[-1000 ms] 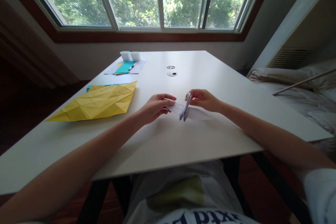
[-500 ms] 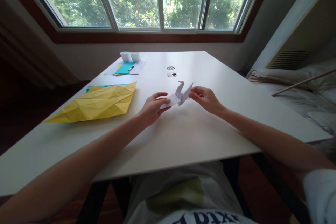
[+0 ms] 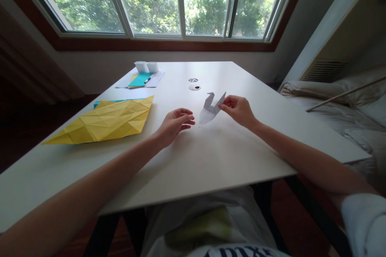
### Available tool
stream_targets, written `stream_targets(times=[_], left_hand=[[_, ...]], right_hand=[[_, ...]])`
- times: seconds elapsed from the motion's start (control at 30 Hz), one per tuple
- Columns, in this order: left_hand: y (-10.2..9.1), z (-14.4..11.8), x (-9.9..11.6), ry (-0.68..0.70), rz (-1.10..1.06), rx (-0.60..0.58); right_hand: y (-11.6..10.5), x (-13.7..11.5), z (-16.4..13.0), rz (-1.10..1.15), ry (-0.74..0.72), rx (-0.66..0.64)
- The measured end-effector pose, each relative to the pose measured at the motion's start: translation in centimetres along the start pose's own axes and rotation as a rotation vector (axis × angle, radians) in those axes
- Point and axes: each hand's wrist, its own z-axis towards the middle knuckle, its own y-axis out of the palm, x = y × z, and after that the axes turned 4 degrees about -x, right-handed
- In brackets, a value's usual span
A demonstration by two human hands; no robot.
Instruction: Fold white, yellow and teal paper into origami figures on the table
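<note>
A white origami crane point(image 3: 208, 113) is held above the white table point(image 3: 193, 164), its bent head and pointed tail sticking up. My right hand point(image 3: 238, 109) pinches it at the right, near the tail, between thumb and fingers. Just left of the crane is my left hand point(image 3: 177, 123), its fingers apart and curved, with nothing in them. A small gap shows between those fingertips and the crane's near wing.
Large creased yellow paper point(image 3: 102, 122) lies on the left, over some blue paper. Farther back are a teal sheet point(image 3: 140, 79), a pen point(image 3: 148, 78) and two white paper boxes point(image 3: 146, 67). A round cable hole point(image 3: 194, 87) sits mid-table.
My left hand has let go of the crane's wing. The crane, still in my right hand, has tilted, its left wing now pointing downward. The view has shifted slightly.
</note>
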Motion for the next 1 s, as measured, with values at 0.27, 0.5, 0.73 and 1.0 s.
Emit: stream_targets(times=[0.27, 0.5, 0.73, 1.0], left_hand=[[-1.1, 0.6, 0.6, 0.12, 0.19, 0.087], [-2.1, 0.7, 1.5, 0.175, 0.285, 0.14], [-2.8, 1.0, 1.4, 0.201, 0.343, 0.117], [-2.8, 0.9, 1.1, 0.22, 0.403, 0.069]], right_hand=[[-4.1, 2.3, 3.0, -0.302, -0.013, 0.137], [-8.6, 6.8, 6.7, -0.676, 0.095, 0.185], [-11.6, 11.6, 8.3, -0.768, 0.256, 0.269], [-12.3, 13.3, 8.3, -0.794, 0.327, 0.277]])
